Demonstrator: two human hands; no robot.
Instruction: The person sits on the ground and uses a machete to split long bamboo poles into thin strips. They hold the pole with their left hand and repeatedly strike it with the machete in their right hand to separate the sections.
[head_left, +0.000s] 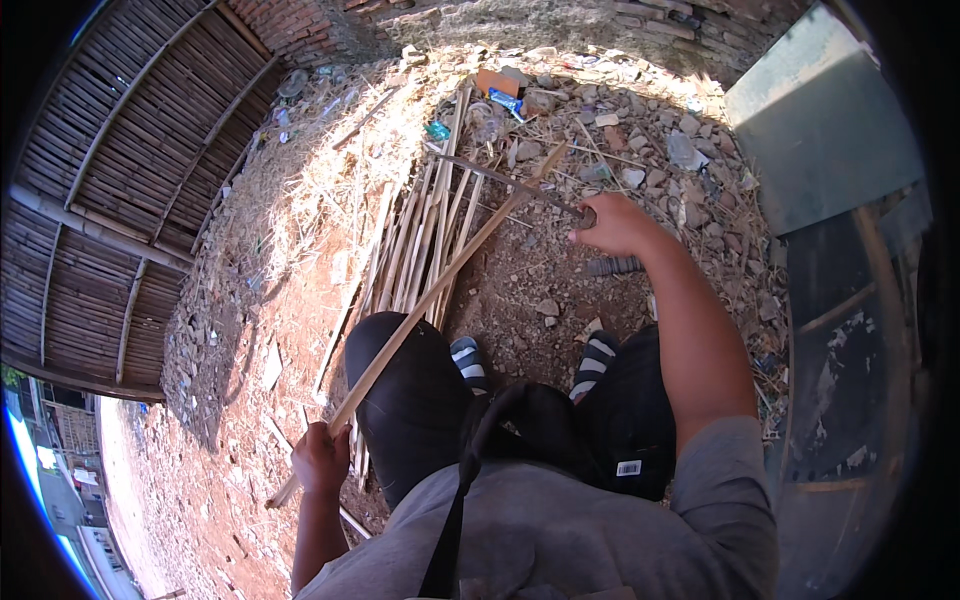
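Observation:
My left hand (322, 458) is closed round the near end of a long bamboo strip (430, 300). The strip slants up and to the right, passing over my bent left knee. Out to the right, my right hand (615, 226) grips the handle end of a long, dark-bladed machete (500, 178). Its blade points left and crosses the strip near the strip's far end; whether the two touch, I cannot tell. Beneath them lies a pile of split bamboo strips (405, 245) on the ground, running away from me.
Stones and rubble (690, 180) cover the ground ahead and to the right. A dark ridged object (613, 266) lies below my right hand. A woven bamboo wall (130, 120) stands left, a brick wall (560, 35) at the back, and grey panels (825, 120) on the right.

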